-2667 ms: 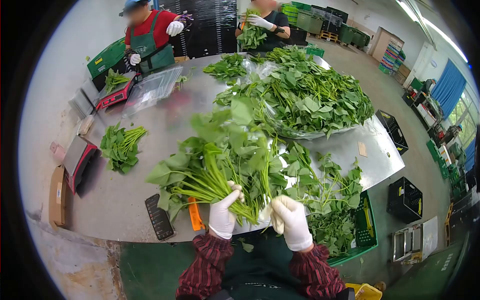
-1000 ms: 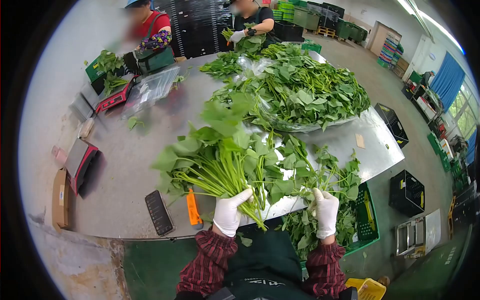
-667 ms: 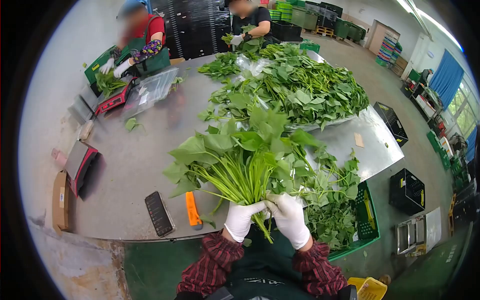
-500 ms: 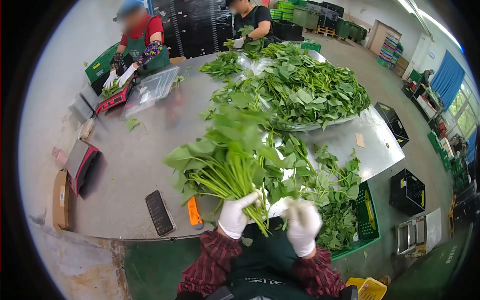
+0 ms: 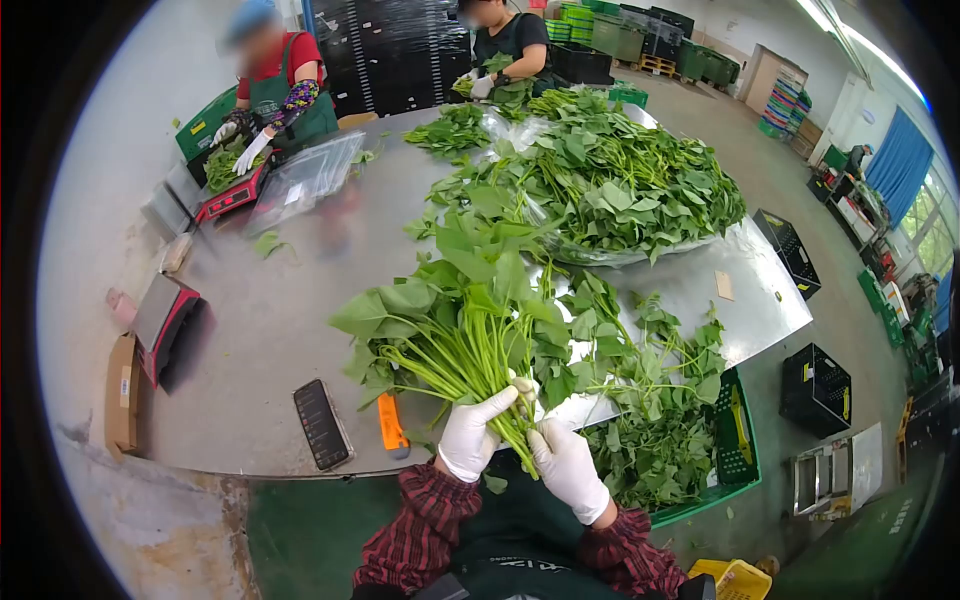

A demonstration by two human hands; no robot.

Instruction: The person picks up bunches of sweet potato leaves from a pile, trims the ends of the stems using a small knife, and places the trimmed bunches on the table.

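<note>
Gloved in white, my left hand [image 5: 478,432] is wrapped round the stems of a bunch of leafy greens [image 5: 455,345]. The leaves fan out away from me over the metal table, and the cut stems point down towards my apron. My right hand [image 5: 572,468], also gloved, is closed at the lower stem ends, with thumb and fingers pinched on them; its fingertips are partly hidden. Loose greens [image 5: 650,350] lie just beyond it on the table and hang over the edge into a green crate [image 5: 738,430].
A big heap of greens [image 5: 630,180] covers the table's far right. A phone [image 5: 322,425], an orange cutter [image 5: 391,425] and a red scale [image 5: 165,325] lie left. Two co-workers stand opposite, one with hands at another scale [image 5: 235,200]. Black crates [image 5: 816,388] stand on the floor.
My right hand has moved left and in to the stem ends, from a blurred position beside them. The bunch's leaves have settled. The co-worker at the scale has shifted their hands.
</note>
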